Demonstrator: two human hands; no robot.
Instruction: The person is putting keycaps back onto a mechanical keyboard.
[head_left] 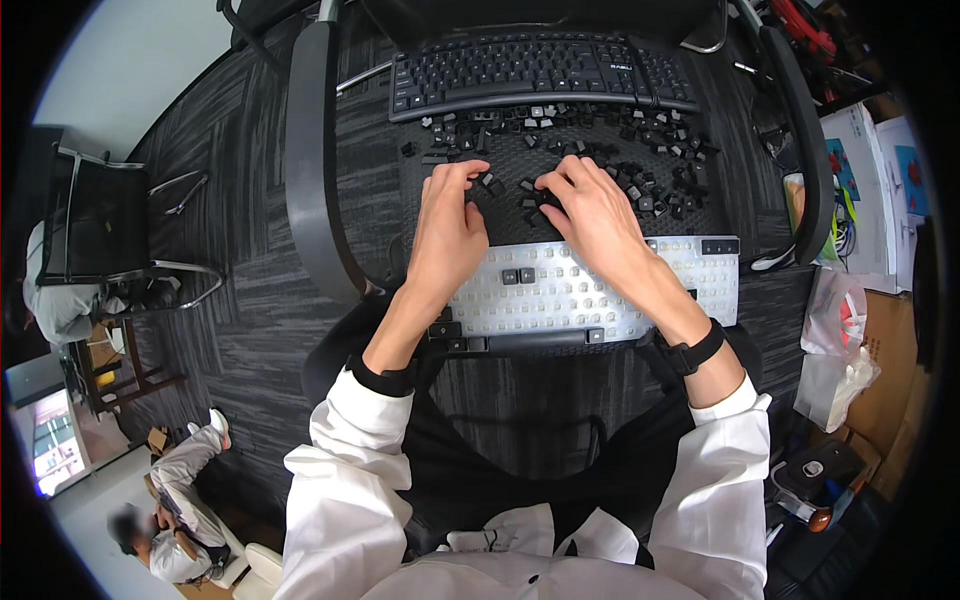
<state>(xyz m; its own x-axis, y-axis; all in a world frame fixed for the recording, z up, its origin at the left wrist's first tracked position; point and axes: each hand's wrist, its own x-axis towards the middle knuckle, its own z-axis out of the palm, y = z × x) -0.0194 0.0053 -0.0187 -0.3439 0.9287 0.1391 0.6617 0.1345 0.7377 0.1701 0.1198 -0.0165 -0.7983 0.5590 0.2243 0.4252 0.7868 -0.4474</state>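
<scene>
A keyboard base point(560, 300) with a pale silvery plate lies across my lap, most of its key positions bare. A few black keycaps point(518, 276) sit on it. Beyond it, many loose black keycaps point(665, 190) are scattered over a dark textured seat point(520, 150). My left hand point(450, 225) hovers over the base's far edge, thumb and fingers apart, close to a loose keycap point(491, 184). The thumb and index finger of my right hand point(592, 212) close around a dark keycap point(546, 198) on the seat. Its other fingers are bent.
A whole black keyboard point(540, 72) lies behind the loose keycaps. Chair armrests point(318, 150) flank the seat on both sides. Cardboard boxes point(885, 350) and plastic bags point(835, 310) stand at the right. Another person point(185, 510) sits at the lower left, near a black chair point(100, 220).
</scene>
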